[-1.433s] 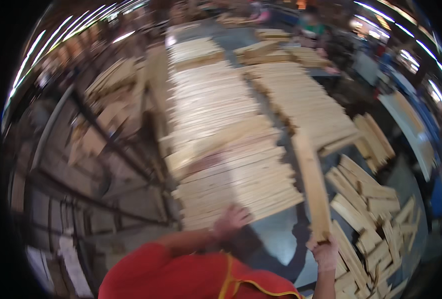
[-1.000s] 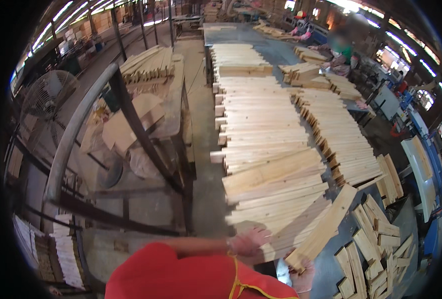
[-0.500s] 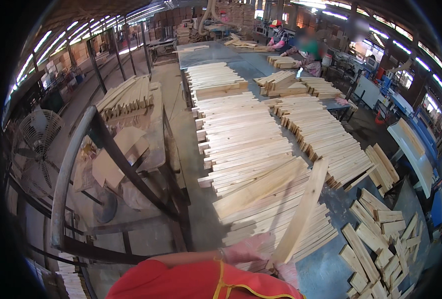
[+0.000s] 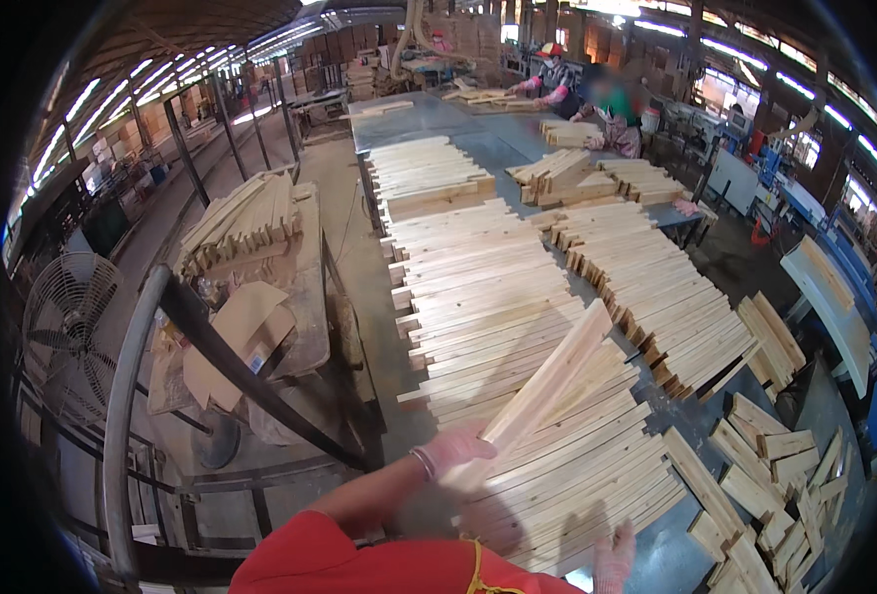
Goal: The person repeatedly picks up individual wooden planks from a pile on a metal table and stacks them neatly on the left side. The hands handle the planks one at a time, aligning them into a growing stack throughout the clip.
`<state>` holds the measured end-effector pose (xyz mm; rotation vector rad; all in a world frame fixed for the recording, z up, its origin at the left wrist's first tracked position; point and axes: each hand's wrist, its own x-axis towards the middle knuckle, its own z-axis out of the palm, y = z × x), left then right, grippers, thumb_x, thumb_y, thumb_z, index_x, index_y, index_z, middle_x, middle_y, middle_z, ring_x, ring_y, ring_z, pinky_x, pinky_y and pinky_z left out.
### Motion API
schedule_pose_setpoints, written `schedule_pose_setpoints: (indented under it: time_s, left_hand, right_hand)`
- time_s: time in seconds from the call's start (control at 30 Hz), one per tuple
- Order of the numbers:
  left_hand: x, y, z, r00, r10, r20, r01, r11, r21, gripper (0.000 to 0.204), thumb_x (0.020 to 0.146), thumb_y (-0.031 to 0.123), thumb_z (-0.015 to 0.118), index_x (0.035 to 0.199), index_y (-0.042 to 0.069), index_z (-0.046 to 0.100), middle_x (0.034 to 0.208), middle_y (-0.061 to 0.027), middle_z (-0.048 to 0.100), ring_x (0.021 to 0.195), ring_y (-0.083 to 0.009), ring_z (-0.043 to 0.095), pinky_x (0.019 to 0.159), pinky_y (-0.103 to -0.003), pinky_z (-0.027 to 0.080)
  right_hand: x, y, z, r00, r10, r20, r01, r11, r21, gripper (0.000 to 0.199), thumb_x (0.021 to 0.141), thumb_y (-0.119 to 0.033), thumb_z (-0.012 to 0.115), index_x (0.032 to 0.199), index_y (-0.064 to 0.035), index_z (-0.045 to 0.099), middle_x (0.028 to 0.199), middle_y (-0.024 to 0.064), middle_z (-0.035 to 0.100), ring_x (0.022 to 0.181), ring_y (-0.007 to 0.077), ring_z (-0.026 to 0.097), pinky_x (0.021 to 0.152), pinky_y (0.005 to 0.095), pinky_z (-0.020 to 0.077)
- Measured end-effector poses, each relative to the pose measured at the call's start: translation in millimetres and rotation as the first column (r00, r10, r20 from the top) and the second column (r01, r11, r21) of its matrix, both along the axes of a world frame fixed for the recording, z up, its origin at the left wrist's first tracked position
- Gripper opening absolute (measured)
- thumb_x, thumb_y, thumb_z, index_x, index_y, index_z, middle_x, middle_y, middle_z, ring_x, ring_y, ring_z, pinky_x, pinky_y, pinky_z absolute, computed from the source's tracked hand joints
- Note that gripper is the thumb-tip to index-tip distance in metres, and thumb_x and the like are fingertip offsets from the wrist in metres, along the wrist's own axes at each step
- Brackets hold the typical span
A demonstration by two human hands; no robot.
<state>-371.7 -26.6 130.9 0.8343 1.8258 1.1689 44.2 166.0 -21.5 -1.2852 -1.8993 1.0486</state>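
My left hand (image 4: 453, 447), in a pale glove, grips the near end of a long pale wooden slat (image 4: 547, 381). The slat slants up and away to the right above a wide bed of stacked slats (image 4: 488, 307) on the long table. My right hand (image 4: 614, 556), also gloved, hangs open at the bottom edge next to the near end of the pile, holding nothing. My red sleeve (image 4: 359, 564) fills the bottom middle.
A second row of slats (image 4: 656, 287) lies to the right, with short loose blocks (image 4: 765, 475) heaped at lower right. A metal pipe frame (image 4: 142, 366), a fan (image 4: 67, 322) and a cart with boards (image 4: 245, 223) stand left. Other people (image 4: 597, 99) work at the far end.
My view has lifted from the pile toward the hall. The slat went from lying at the right of the pile, under my right hand, to being raised in my left hand.
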Motion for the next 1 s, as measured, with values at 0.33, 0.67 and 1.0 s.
schedule_pose_setpoints:
  time_s: [0.33, 0.67, 1.0]
  left_hand:
    - [-31.8, -22.7, -45.4, 0.769, -0.087, -0.634, -0.111, 0.957, -0.267, 0.064, 0.086, 0.055, 0.077, 0.125, 0.006, 0.067, 0.122, -0.0229, 0.072, 0.113, -0.0451, 0.07, 0.097, -0.053, 0.055]
    - [-36.4, -50.0, -57.2, 0.994, 0.033, -0.101, -0.063, 0.95, -0.306, 0.073, 0.088, 0.045, 0.079, 0.148, 0.008, 0.061, 0.126, -0.0228, 0.075, 0.111, -0.0343, 0.073, 0.099, -0.041, 0.057]
    - [86.0, 23.9, -21.6, 0.797, -0.113, -0.593, -0.214, 0.866, -0.453, 0.045, 0.084, 0.039, 0.078, 0.111, 0.003, 0.074, 0.102, -0.0237, 0.077, 0.1, -0.038, 0.076, 0.091, -0.046, 0.059]
  right_hand:
    - [-31.4, -64.5, 51.6, 0.945, -0.084, 0.315, 0.195, 0.92, -0.34, 0.073, 0.095, -0.032, 0.072, 0.153, 0.0064, 0.05, 0.138, 0.0272, 0.068, 0.129, 0.0335, 0.066, 0.112, 0.043, 0.0501]
    - [-39.5, -62.5, 43.0, 0.959, 0.136, 0.247, -0.008, 0.888, -0.459, 0.072, 0.098, -0.043, 0.069, 0.146, 0.0086, 0.057, 0.141, 0.029, 0.067, 0.133, 0.0362, 0.063, 0.115, 0.0444, 0.0465]
    - [25.9, -47.4, 13.3, 0.92, 0.39, -0.036, -0.354, 0.789, -0.502, 0.096, 0.096, -0.052, 0.071, 0.16, 0.0092, 0.032, 0.148, 0.0304, 0.061, 0.137, 0.0438, 0.059, 0.118, 0.0442, 0.0437]
